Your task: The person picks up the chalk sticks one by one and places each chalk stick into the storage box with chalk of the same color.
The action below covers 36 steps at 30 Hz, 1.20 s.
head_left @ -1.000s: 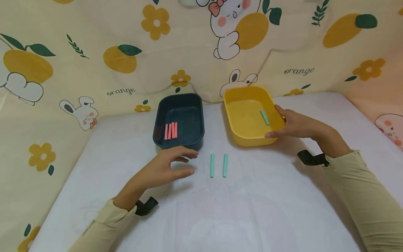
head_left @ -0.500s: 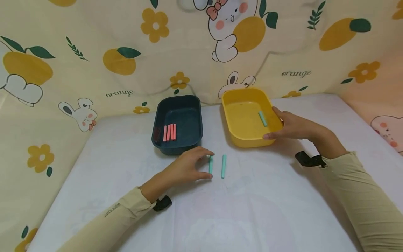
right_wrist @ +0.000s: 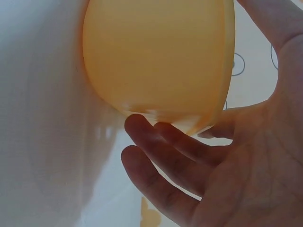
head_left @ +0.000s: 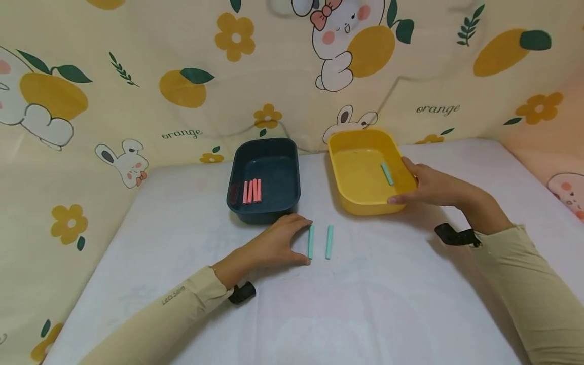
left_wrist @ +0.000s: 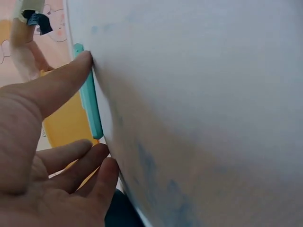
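Two green chalk sticks lie parallel on the white table. My left hand [head_left: 276, 242] reaches to the nearer-left chalk stick [head_left: 311, 242], its thumb and fingers spread around the two ends. In the left wrist view the thumb tip overlaps one end of the green chalk [left_wrist: 92, 109], while a small gap shows between the other end and the fingertips. The second chalk stick [head_left: 329, 242] lies just right of it. My right hand [head_left: 431, 186] holds the right front corner of a yellow bin [head_left: 365, 207], thumb at the front, fingers along the side [right_wrist: 156, 151].
A third green chalk stick [head_left: 387, 173] lies inside the yellow bin. The dark blue bin [head_left: 263, 215] stands to its left, with several pink chalk sticks [head_left: 250, 191] inside. Behind both bins hangs a patterned cloth [head_left: 283, 76].
My left hand has moved right from in front of the dark bin to the left green chalk stick, fingers around its ends. My right hand has stayed at the yellow bin.
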{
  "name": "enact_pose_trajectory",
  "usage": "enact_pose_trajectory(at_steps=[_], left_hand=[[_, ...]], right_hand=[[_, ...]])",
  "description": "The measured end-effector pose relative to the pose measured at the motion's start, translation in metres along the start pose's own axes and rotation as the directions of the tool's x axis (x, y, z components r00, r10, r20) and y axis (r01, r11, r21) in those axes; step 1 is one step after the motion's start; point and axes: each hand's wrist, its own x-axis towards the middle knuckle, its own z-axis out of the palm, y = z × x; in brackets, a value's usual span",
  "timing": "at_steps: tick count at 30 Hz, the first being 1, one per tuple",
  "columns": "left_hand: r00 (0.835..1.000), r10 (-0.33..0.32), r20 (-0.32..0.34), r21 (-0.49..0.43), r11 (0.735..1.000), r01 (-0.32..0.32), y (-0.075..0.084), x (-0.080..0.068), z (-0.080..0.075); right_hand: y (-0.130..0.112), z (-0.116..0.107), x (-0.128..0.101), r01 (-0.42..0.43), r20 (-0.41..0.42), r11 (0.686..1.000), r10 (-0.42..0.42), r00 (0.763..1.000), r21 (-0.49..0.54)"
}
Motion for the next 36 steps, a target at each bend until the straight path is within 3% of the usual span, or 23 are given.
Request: enact_pose_trajectory(at_steps=[12, 18, 24, 28, 33, 36], left_hand=[[0.999, -0.028, -0.023, 0.02, 0.999, 0.028, 0.007, 0.004, 0.003], [0.997, -0.026, -0.077, -0.046, 0.999, 0.022, 0.02, 0.006, 0.005], [0.996, -0.025, -0.087, -0.108, 0.994, 0.015, 0.033, 0.011, 0.006], [0.99, -0.007, -0.139, -0.133, 0.991, -0.012, 0.037, 0.017, 0.004], [0.979, -0.04, -0.199, -0.181, 0.984, 0.003, 0.04, 0.024, 0.002], [0.97, -0.031, -0.242, -0.16, 0.987, -0.008, 0.042, 0.028, 0.0]], right_hand=[[0.004, 0.001, -0.001, -0.019, 0.007, 1.0, 0.019, 1.0, 0.004], [0.005, 0.0, -0.002, -0.007, 0.009, 1.0, 0.007, 1.0, 0.021], [0.005, 0.001, 0.0, -0.013, 0.052, 0.997, 0.01, 0.999, 0.074], [0.005, 0.001, -0.001, -0.039, 0.063, 0.997, 0.034, 0.997, 0.067], [0.003, 0.0, -0.002, -0.052, 0.07, 0.997, 0.048, 0.996, 0.053], [0.002, 0.0, -0.003, -0.037, 0.076, 0.997, 0.033, 0.997, 0.063]])
